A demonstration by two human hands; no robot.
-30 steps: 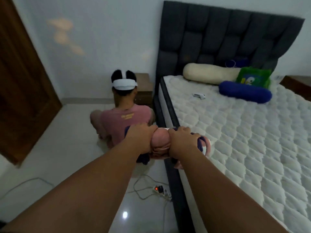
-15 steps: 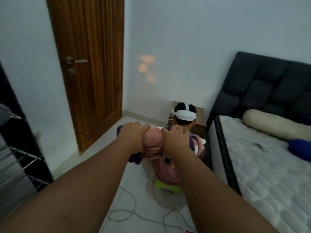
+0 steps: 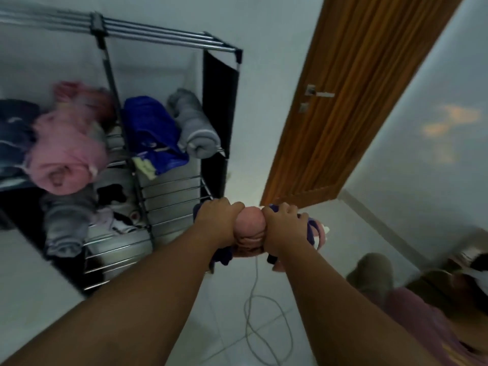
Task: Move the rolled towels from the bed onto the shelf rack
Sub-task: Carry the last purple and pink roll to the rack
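While the left hand (image 3: 216, 223) and right hand (image 3: 284, 228) each grip, fingers curled, the bundle of rolled towels (image 3: 250, 225) held mid-air between them, the carry seems nearly done; next they must reach toward ten o'clock onto bare bars of the shelf rack (image 3: 173, 194).

The carried towel bundle (image 3: 249, 224) is shown salmon pink at the centre, dark purple at both sides. The shelf rack (image 3: 96, 22) is finished in grey metal with a black side panel (image 3: 219, 101). A pink towel (image 3: 63, 154) is stored at left; a blue towel (image 3: 150, 125) and a grey towel (image 3: 194, 125) at right. The door (image 3: 351, 88) is marked by brown wood grain.
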